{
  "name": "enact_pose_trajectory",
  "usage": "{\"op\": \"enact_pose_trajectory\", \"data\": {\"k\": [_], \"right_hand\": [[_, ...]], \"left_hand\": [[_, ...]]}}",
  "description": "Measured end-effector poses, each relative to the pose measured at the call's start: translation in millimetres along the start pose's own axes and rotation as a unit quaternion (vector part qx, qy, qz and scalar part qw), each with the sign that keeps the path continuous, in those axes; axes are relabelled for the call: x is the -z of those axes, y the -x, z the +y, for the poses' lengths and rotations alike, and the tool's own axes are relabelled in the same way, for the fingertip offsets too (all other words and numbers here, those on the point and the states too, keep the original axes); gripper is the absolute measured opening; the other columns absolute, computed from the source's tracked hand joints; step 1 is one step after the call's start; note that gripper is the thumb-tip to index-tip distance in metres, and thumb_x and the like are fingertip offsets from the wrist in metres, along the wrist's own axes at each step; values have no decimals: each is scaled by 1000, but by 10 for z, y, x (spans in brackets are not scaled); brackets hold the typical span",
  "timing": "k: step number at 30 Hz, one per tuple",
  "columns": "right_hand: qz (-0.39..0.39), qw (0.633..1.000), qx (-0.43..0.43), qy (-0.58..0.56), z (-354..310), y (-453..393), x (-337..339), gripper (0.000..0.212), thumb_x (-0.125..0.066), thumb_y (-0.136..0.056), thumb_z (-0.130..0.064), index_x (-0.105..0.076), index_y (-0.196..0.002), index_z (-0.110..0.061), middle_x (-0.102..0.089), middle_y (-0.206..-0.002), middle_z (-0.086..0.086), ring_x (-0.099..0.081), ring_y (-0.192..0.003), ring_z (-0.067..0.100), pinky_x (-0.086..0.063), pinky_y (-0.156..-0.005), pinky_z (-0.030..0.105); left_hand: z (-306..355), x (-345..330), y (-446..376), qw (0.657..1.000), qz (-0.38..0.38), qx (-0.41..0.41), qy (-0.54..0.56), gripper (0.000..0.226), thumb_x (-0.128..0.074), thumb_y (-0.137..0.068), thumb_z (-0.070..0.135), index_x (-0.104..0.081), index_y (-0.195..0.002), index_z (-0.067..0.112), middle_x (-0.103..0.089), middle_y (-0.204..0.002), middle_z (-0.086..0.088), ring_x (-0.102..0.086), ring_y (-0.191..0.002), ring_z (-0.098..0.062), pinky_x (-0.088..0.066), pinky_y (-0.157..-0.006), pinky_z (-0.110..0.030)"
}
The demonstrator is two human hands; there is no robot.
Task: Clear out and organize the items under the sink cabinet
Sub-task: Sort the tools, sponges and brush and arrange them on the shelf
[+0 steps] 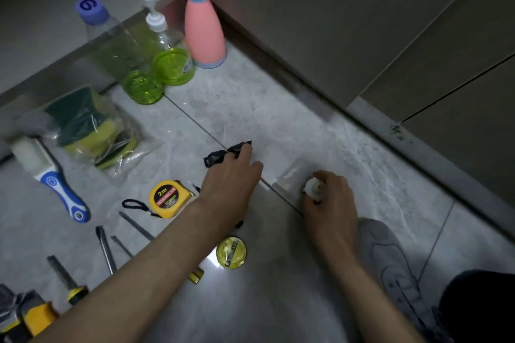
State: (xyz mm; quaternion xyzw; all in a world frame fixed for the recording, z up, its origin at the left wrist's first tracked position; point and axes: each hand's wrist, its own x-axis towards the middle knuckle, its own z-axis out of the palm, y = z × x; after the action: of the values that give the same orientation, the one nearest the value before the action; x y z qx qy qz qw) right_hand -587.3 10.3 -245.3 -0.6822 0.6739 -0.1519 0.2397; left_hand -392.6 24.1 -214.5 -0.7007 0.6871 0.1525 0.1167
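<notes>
On the grey tiled floor my left hand (232,175) is closed on a crumpled black bag (220,154) that sticks out past the fingers. To its right my right hand (331,198) grips a small white bottle-like object (313,188) pressed against the floor, beside a clear plastic piece (289,174). Around them lie a yellow 2 m tape measure (168,198), a round yellow tin (231,252), several screwdrivers (106,248), a bag of green-yellow sponges (92,131) and a blue-handled brush (55,178).
At the back stand a pink spray bottle (203,30), a pump bottle (164,44) and a purple-capped bottle (111,39) with green bases. Closed cabinet doors (362,22) run along the right. My grey shoe (395,264) rests at lower right. Yellow tools (33,312) sit bottom left.
</notes>
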Motion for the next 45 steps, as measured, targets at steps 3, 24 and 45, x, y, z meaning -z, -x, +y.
{"op": "enact_pose_trajectory", "data": {"k": [3,24,45], "right_hand": [[-7,999,-7,-36,-134,-98,-55,36,-67,-82,-17,-59,-117,-23,-54,-112,-6,-51,-105,17,-37,-76,29],[22,993,-17,-112,-340,-572,-124,39,-69,-83,-5,-65,-118,-21,-56,-117,-3,-53,-109,17,-36,-75,18],[-164,931,218,242,-1601,-1057,-493,36,-60,-87,-30,-47,-114,-11,-63,-101,13,-61,-89,39,-42,-65,37]], "left_hand": [[34,62,-105,1000,-15,-11,14,46,-67,-82,0,-48,-122,13,-34,-132,-13,-52,-105,-31,-45,-67,-37],[-145,199,-748,963,130,-63,228,35,-66,-87,24,-57,-121,27,-49,-115,5,-58,-85,-24,-38,-63,-32],[-1466,-285,1068,875,187,317,314,7,-60,-91,42,-63,-95,37,-62,-92,17,-61,-81,-14,-42,-62,-29]]}}
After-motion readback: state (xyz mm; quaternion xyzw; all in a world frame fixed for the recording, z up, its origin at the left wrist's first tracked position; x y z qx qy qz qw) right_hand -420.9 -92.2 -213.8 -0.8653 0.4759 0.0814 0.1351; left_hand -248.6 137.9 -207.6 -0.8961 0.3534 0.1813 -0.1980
